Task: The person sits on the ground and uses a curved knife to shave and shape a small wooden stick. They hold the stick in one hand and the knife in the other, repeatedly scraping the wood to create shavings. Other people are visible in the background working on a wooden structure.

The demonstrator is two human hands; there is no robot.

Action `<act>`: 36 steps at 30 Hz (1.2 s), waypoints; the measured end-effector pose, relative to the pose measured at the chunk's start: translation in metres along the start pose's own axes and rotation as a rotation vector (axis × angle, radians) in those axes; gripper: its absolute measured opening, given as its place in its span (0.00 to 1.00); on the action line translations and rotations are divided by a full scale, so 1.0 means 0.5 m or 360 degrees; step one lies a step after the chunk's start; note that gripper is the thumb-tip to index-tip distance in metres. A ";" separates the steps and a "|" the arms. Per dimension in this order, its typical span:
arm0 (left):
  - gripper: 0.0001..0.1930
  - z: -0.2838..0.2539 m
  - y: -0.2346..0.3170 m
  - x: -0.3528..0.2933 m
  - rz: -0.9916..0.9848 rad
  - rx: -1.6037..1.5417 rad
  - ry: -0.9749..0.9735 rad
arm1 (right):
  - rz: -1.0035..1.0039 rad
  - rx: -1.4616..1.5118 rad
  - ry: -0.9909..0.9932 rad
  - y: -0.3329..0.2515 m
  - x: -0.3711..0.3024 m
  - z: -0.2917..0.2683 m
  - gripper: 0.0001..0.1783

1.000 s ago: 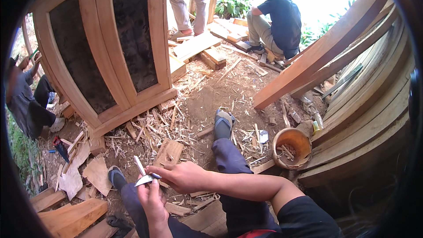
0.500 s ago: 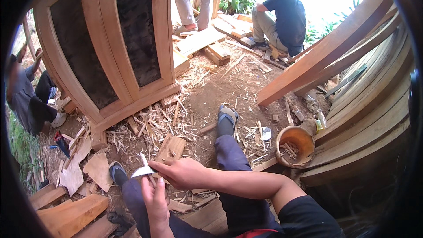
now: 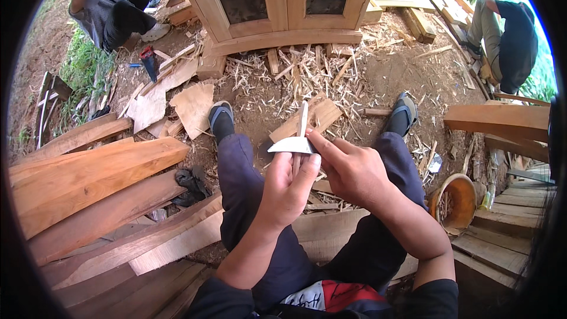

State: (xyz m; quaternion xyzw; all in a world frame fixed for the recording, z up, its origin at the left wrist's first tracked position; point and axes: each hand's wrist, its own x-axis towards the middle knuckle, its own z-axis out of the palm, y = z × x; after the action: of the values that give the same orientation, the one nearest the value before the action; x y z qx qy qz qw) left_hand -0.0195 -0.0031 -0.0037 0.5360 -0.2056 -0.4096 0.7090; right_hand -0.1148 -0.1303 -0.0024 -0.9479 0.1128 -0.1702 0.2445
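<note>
I sit with my knees apart and both hands raised between them. My left hand (image 3: 287,189) is closed around the lower end of a thin pale wooden stick (image 3: 302,119) that points away from me. A flat light-coloured blade (image 3: 290,145) lies across the stick just above my left fingers. My right hand (image 3: 354,170) grips the blade's right end, with its fingertips pressed against it. Below the hands are my dark blue trousers and sandalled feet (image 3: 220,116).
Wood shavings and offcuts (image 3: 301,71) litter the dirt ahead, before a wooden cabinet frame (image 3: 277,23). Planks (image 3: 88,183) lie stacked at my left. An orange bucket (image 3: 455,204) stands at right. One person (image 3: 112,6) sits at far left, another (image 3: 511,35) crouches at far right.
My view has tilted down and swung left, so the cabinet now sits straight ahead. My hands have come up to the centre, still holding the stick and blade.
</note>
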 end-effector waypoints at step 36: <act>0.20 0.053 0.000 -0.021 -0.0152 0.0201 -0.0107 | 0.0222 0.0411 0.0396 0.056 -0.003 -0.025 0.23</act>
State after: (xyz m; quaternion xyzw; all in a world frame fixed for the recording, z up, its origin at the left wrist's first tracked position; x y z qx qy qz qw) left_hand -0.0449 -0.0100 0.0071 0.5748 -0.2289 -0.4470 0.6461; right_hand -0.1244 -0.1593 -0.0066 -0.8701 0.1850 -0.2819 0.3594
